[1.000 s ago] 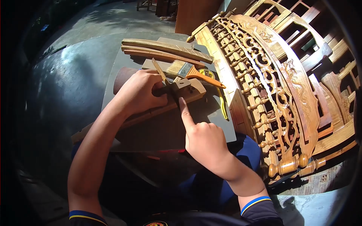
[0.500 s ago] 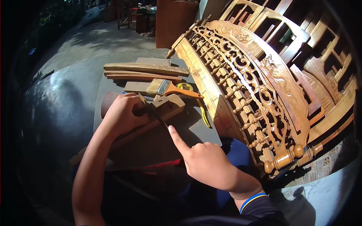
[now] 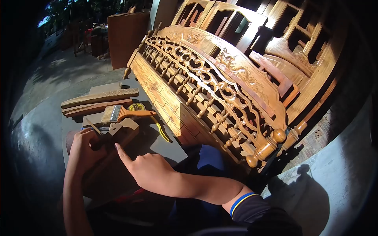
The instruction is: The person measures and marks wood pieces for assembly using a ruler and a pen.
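Note:
My left hand [image 3: 83,148] is closed at the near-left part of the bench, its fingers wrapped round a dark piece that I cannot make out. Beside those fingers lies a sunlit wooden block [image 3: 126,128], with a thin wooden strip [image 3: 93,126] slanting up next to it. My right hand [image 3: 151,173] has its index finger stretched out, the tip close to the block's near side, and the other fingers curled with nothing visible in them. Beyond the block, a paintbrush [image 3: 128,113] with an orange handle lies near a yellow tape measure [image 3: 136,107].
Several wooden strips [image 3: 100,97] lie on the grey bench top [image 3: 169,151] at its far side. A yellow-handled tool [image 3: 162,131] is at its right. A large carved wooden frame [image 3: 236,74] with turned spindles stands close on the right, against more wooden panels [image 3: 303,65].
The view has swung right, so bench and hands appear further left. My right fingertip is closer to my left hand, and the dark strip seen between them earlier no longer shows clearly.

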The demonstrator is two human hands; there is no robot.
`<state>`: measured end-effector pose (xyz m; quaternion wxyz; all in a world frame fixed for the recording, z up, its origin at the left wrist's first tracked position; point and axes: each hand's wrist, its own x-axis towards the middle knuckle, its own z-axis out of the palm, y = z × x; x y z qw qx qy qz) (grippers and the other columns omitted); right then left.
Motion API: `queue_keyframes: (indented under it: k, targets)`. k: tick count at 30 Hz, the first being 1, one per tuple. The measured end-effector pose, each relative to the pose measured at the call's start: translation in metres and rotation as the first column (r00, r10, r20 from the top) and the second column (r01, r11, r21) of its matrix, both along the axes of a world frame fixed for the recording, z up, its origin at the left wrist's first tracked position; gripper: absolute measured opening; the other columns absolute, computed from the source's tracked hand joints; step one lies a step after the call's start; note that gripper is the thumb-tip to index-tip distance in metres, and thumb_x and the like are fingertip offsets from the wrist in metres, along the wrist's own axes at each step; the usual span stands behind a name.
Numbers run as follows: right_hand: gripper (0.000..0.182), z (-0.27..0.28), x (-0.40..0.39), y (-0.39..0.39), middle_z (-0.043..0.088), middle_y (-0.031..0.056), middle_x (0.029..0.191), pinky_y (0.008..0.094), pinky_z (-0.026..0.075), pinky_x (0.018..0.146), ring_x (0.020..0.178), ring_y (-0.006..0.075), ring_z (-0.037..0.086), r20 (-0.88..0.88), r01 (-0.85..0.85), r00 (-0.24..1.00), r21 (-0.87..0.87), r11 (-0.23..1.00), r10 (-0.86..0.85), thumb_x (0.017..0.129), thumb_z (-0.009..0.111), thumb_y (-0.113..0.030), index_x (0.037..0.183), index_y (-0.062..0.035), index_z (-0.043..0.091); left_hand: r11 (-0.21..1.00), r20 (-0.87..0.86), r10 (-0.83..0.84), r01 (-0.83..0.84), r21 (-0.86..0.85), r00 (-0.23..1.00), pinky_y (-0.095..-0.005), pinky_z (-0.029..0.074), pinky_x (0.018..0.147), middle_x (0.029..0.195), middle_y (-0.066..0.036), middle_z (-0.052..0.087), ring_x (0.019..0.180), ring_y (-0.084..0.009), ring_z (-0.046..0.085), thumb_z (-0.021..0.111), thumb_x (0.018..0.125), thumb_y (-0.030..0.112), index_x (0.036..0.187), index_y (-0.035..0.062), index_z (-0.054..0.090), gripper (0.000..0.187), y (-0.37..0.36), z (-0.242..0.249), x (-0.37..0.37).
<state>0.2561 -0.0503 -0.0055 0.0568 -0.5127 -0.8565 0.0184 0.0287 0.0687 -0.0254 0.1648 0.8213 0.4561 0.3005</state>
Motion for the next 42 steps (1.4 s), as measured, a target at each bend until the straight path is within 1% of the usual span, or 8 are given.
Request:
queue_keyframes:
  k: [8,11,16,21,26,32,36,42]
  targets:
    - [0.082,0.041,0.021,-0.023,0.070,0.0126,0.069,0.0415,0.061,0.056,0.059,0.0267,0.072,0.044,-0.016,0.999,-0.189,0.982,0.025,0.088,0.062,-0.004,0.163,0.0079,0.032,1.000,0.013,0.001,-0.001,0.022,1.000,-0.0388,0.050,0.069,0.083,-0.014,0.065,0.076,-0.0268,0.062,0.085,0.066,0.010,0.077,-0.0031,0.062,0.029,-0.002,0.001,0.000]
    - [0.084,-0.011,-0.002,0.007,0.071,0.0127,0.069,0.0416,0.061,0.056,0.060,0.0264,0.072,-0.035,-0.001,0.999,0.029,1.000,0.002,0.087,0.063,-0.004,0.164,0.0078,0.032,1.000,-0.004,-0.010,0.010,0.013,1.000,-0.0388,0.050,0.070,0.084,-0.014,0.065,0.077,-0.0273,0.063,0.085,0.066,0.010,0.077,-0.0029,0.062,0.029,-0.002,0.001,0.004]
    - [0.083,0.045,0.019,-0.025,0.070,0.0126,0.069,0.0404,0.062,0.057,0.061,0.0262,0.073,0.088,-0.001,0.996,-0.198,0.980,0.019,0.087,0.062,-0.003,0.164,0.0075,0.032,1.000,-0.011,-0.024,0.024,0.008,1.000,-0.0391,0.051,0.072,0.084,-0.014,0.065,0.078,-0.0282,0.063,0.086,0.066,0.010,0.077,-0.0022,0.062,0.029,-0.001,0.002,0.001]
    - [0.084,-0.004,-0.006,0.007,0.070,0.0114,0.067,0.0394,0.061,0.056,0.059,0.0259,0.072,-0.005,-0.023,1.000,0.076,0.997,0.023,0.086,0.062,-0.003,0.163,0.0083,0.033,0.999,-0.010,0.005,-0.006,-0.034,1.000,-0.0390,0.051,0.072,0.084,-0.014,0.065,0.079,-0.0291,0.062,0.086,0.065,0.011,0.077,-0.0017,0.061,0.030,-0.003,0.004,0.004]
    - [0.085,0.046,0.022,-0.029,0.070,0.0117,0.067,0.0392,0.061,0.056,0.059,0.0257,0.072,0.148,-0.008,0.988,-0.171,0.985,0.033,0.086,0.064,-0.006,0.163,0.0083,0.032,1.000,0.023,-0.017,0.017,0.002,1.000,-0.0391,0.050,0.072,0.082,-0.014,0.064,0.078,-0.0293,0.062,0.085,0.065,0.011,0.076,-0.0020,0.061,0.030,-0.003,0.003,0.001]
    - [0.087,-0.003,0.003,0.005,0.065,0.0138,0.059,0.0449,0.057,0.053,0.052,0.0324,0.067,-0.025,-0.009,1.000,0.063,0.998,0.010,0.082,0.063,-0.002,0.165,0.0001,0.036,0.999,0.018,-0.035,0.035,-0.029,0.999,-0.0409,0.049,0.068,0.080,-0.016,0.064,0.073,-0.0301,0.061,0.085,0.065,0.016,0.076,-0.0031,0.061,0.032,0.005,-0.001,0.000]
    - [0.089,0.050,0.016,-0.031,0.068,0.0133,0.064,0.0436,0.061,0.057,0.061,0.0301,0.074,0.193,0.051,0.981,-0.201,0.978,-0.012,0.083,0.062,-0.001,0.167,0.0000,0.031,1.000,-0.009,-0.022,0.022,0.009,1.000,-0.0437,0.051,0.070,0.079,-0.020,0.066,0.074,-0.0357,0.065,0.083,0.068,0.022,0.077,-0.0050,0.063,0.035,0.001,0.006,-0.001]
    - [0.076,-0.002,-0.002,-0.003,0.061,0.0149,0.054,0.0478,0.054,0.054,0.050,0.0371,0.064,0.080,0.059,0.995,0.063,0.996,-0.064,0.093,0.064,-0.008,0.165,-0.0083,0.040,0.999,0.009,-0.044,0.043,0.015,0.999,-0.0435,0.051,0.068,0.079,-0.021,0.067,0.073,-0.0351,0.066,0.084,0.069,0.026,0.076,-0.0045,0.063,0.038,0.000,0.003,0.000]
